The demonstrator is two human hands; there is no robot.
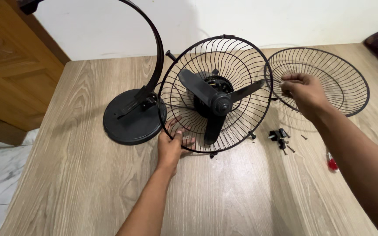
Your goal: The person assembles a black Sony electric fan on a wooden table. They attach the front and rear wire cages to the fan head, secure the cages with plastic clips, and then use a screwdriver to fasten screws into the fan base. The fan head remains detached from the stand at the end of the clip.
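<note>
- While the left hand (173, 146) reached far across the desk (75, 175), forearm straight, its fingers were curled shut around the near-left rim of the rear fan guard (246, 57).
- The right hand (302, 91) was raised to the right of that guard, wrist bent, fingertips pinched together on something too small to make out, just in front of the loose front guard (342, 74).
- Two wire guards were counted: the rear one stood tilted at the middle, the front one lay at the far right.
- One set of three black blades (211, 98) sat inside the rear guard.
- One round black base (130, 122) with a curved stand lay to the left.
- A small cluster of black clips and screws (280, 136) lay near the right forearm, their number unclear.
- One red-handled tool (331, 164) was partly hidden by that forearm.
</note>
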